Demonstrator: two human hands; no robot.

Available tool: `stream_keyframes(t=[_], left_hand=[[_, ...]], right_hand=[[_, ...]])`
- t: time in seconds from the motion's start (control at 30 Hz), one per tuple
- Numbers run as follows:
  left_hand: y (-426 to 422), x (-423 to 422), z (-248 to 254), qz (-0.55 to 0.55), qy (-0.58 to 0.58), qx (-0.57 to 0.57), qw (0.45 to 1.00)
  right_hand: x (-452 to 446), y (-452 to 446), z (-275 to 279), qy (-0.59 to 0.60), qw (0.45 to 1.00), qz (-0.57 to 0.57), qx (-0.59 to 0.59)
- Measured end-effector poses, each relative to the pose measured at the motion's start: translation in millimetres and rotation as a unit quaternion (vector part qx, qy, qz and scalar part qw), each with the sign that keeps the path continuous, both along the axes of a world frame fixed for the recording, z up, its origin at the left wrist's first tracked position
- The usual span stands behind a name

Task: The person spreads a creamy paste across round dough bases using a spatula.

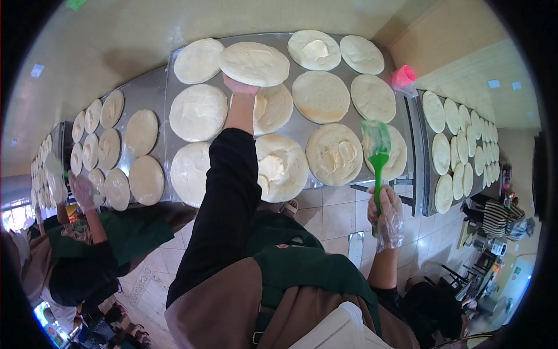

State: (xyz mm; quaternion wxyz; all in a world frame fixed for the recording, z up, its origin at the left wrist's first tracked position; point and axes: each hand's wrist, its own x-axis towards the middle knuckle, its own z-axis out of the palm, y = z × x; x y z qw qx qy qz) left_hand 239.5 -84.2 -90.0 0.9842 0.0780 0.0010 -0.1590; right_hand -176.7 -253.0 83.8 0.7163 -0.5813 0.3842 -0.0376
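My left hand [241, 85] reaches out to the far side of the metal table. It is under a pale round flatbread [254, 63], holding it up at a slight tilt; most of its fingers are hidden beneath. In a clear plastic glove, my right hand [385, 212] grips the handle of a green spatula [379, 158] near the table's front edge. White cream smears the spatula's broad head, which is over a flatbread [390, 152] at the front right. Nearby flatbreads carry dollops of cream, such as one [273, 167] at the front and another [314, 49] at the back.
Several more flatbreads cover the metal table [165, 110]. A pink container [403, 75] stands at the back right corner. At left, a co-worker's gloved hand [83, 192] is over more rounds. Another table [427, 174] of flatbreads stands on the right, beyond a gap.
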Motion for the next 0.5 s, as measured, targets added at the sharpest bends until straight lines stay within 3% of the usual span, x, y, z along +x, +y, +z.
stream_keyframes(t=[0.2,0.3,0.37,0.4,0.5], left_hand=[[-27.5,51.3,-38.8,0.024,0.115,-0.04,0.992],[-30.1,66.0,-54.7,0.016,0.149,0.017,0.989],[-29.2,76.3,-62.5,0.043,0.182,0.14,0.972],[-27.3,82.3,-66.8,0.042,0.181,0.143,0.972],[-20.9,89.7,-68.4,0.091,0.242,0.239,0.936]], right_hand=[[3.9,3.5,-7.2,0.016,0.998,-0.051,-0.021],[7.7,8.2,-5.7,0.036,0.996,-0.081,-0.031],[8.2,10.1,-9.2,0.029,0.996,-0.074,-0.037],[9.9,11.2,-11.1,0.029,0.996,-0.075,-0.034],[16.4,14.3,-12.5,0.032,0.997,-0.072,-0.025]])
